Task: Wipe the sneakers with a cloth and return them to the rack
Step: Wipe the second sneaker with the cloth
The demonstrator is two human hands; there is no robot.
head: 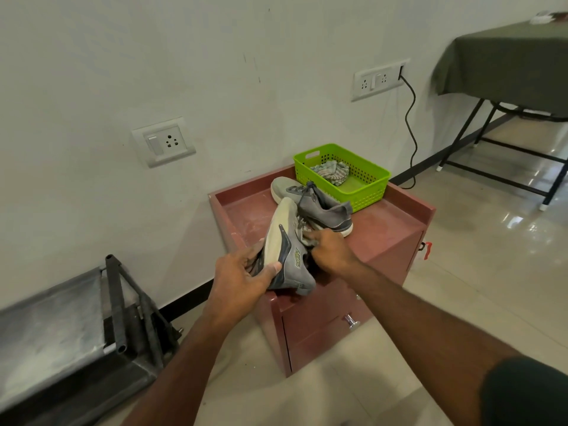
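Pale floor tiles and a white wall frame a low maroon cabinet whose rimmed tabletop (384, 222) carries the work. Over its near edge the left hand (242, 278) grips a grey sneaker (285, 247) by the heel end, thumb across the side and fingers curled under the worn, off-white sole, so the shoe is tipped on its side with the toe pointing away. Just right of that, the right hand (330, 249) is clenched against the sneaker's upper near the laces, apparently bunching a small cloth (307, 236), though only a pale scrap shows past the knuckles. Beyond both hands the second sneaker (313, 204) rests upright on the tabletop, laces loose. Farther back and to the right, touching that shoe's far side, stands a lime-green basket (368, 186) with a crumpled striped rag (332, 172) inside. Well left of the left hand, a dark metal rack (61, 318) sits on the floor against the wall.
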